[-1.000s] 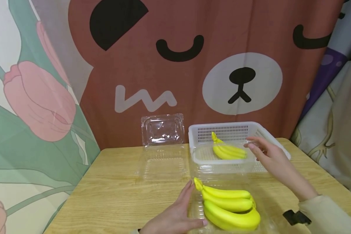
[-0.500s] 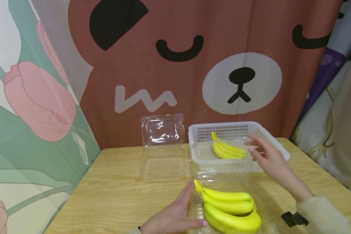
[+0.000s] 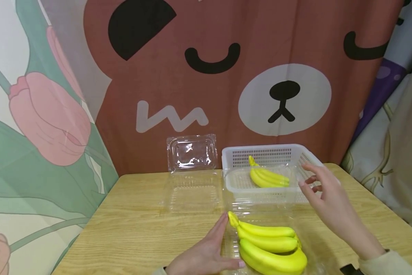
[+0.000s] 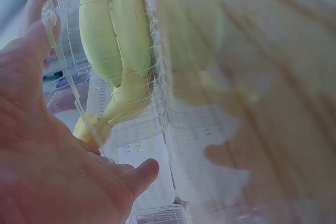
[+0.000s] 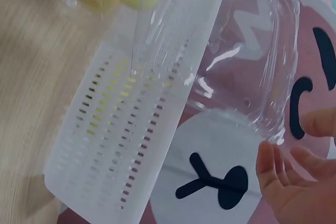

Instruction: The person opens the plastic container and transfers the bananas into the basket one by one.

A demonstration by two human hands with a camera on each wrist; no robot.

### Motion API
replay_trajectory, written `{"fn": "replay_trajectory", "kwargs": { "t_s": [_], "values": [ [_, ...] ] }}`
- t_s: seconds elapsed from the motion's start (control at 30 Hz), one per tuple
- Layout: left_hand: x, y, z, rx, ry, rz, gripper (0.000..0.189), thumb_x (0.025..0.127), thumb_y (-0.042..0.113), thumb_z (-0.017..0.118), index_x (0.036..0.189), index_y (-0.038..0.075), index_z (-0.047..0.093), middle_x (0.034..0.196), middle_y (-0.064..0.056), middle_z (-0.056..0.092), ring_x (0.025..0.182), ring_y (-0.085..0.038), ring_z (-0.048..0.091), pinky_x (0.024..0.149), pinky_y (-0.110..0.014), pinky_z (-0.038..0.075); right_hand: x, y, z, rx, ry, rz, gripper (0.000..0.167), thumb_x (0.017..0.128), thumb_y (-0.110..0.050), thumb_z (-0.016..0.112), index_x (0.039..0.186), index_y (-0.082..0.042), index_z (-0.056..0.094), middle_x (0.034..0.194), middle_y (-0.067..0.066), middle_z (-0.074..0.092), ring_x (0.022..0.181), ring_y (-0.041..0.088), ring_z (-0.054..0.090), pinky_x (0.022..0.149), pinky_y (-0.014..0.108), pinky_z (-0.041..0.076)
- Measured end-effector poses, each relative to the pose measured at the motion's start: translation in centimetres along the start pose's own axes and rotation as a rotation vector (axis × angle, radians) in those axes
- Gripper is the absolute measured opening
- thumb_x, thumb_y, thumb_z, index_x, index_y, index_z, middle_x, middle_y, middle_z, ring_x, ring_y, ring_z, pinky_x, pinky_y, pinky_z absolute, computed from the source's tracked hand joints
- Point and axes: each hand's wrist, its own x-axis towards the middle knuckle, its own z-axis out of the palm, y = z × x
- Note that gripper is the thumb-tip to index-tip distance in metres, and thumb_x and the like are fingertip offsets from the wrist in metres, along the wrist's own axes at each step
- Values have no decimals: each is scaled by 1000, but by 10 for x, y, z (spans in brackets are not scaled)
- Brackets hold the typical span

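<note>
A yellow banana bunch (image 3: 271, 258) lies in a clear hinged plastic box (image 3: 231, 244) at the table's near side. The box's clear lid (image 5: 289, 51) stands raised behind the bunch. My left hand (image 3: 206, 252) rests against the box's left rim, fingers and thumb spread and fairly straight; the left wrist view shows the bunch (image 4: 115, 30) through the clear wall. My right hand (image 3: 329, 202) hovers by the lid's right edge, fingers slightly bent, holding nothing. Its fingertips are close to the lid's corner in the right wrist view; whether they touch is unclear.
Behind the lid, a white perforated basket (image 3: 315, 152) holds another banana bunch (image 3: 269, 177). A second clear box (image 3: 192, 194) stands left of it, its lid (image 3: 192, 152) up. The wooden table (image 3: 137, 225) ends at a curtain (image 3: 219, 103) with a bear print.
My right hand has drawn slightly right, away from the raised lid's edge. The left hand and the banana bunch in the near box have stayed almost still.
</note>
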Motion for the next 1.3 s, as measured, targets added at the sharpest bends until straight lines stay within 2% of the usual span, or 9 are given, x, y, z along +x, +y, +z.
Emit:
{"fn": "replay_trajectory", "kwargs": {
  "t_s": [0.13,0.27,0.43,0.53,0.6,0.77,1.0,1.17,1.3],
  "values": [
    [-1,1,0,-6,-2,-12,113,81,64,68,159,25,-4,164,3,-4,148,-21,6,116,-53,18,-11,-10,5,-30,-60,-69,38,95,-11,66,132,-9,57,121,7,59,90,10,54,67,19,51],
    [-1,0,0,-10,-1,-14,113,81,65,68,159,24,-4,164,1,-3,148,-22,7,115,-55,19,-22,-21,12,-26,-242,-76,33,97,-21,66,128,-16,59,124,1,60,103,18,59,81,39,56],
    [-1,-1,0,-4,4,-8,113,81,66,67,159,25,-4,164,2,-3,148,-22,8,115,-55,21,-35,-31,21,-7,-482,-21,41,95,-46,62,129,-24,59,130,-4,58,120,26,53,96,57,46],
    [-1,-1,0,-5,4,-8,113,81,66,67,159,26,-4,164,4,-3,148,-22,8,115,-55,21,-40,-34,26,9,-624,0,47,91,-54,62,128,-24,60,130,-4,56,119,26,53,96,57,46],
    [-1,-1,-1,-12,-1,-15,112,81,66,67,159,27,-5,164,3,-3,148,-22,8,114,-55,22,-42,-35,28,45,-742,69,49,88,-56,65,125,-25,61,127,-5,56,112,24,54,93,56,47],
    [0,-1,-1,-25,-9,-28,112,81,65,68,159,29,-5,164,4,-3,148,-21,8,114,-55,23,-49,-38,38,94,-924,198,41,82,-49,76,115,-27,66,107,-13,59,88,14,52,81,42,52],
    [0,1,0,-45,-8,-47,112,81,64,69,158,30,-5,164,5,-3,148,-21,9,114,-56,22,-57,-37,49,92,-984,140,28,81,-34,79,106,-31,68,80,-16,55,72,4,49,63,28,42],
    [-1,2,1,-35,-7,-41,113,80,65,68,159,28,-4,164,4,-3,148,-21,9,115,-54,21,-58,-34,50,95,-984,105,23,81,-30,79,101,-31,68,73,-16,53,66,3,48,58,26,39],
    [0,2,1,-29,-4,-41,113,80,65,68,159,28,-4,164,4,-3,148,-21,9,115,-54,22,-57,-35,49,77,-990,134,22,82,-32,79,102,-29,69,74,-15,54,67,4,49,59,26,40]
  ]
}}
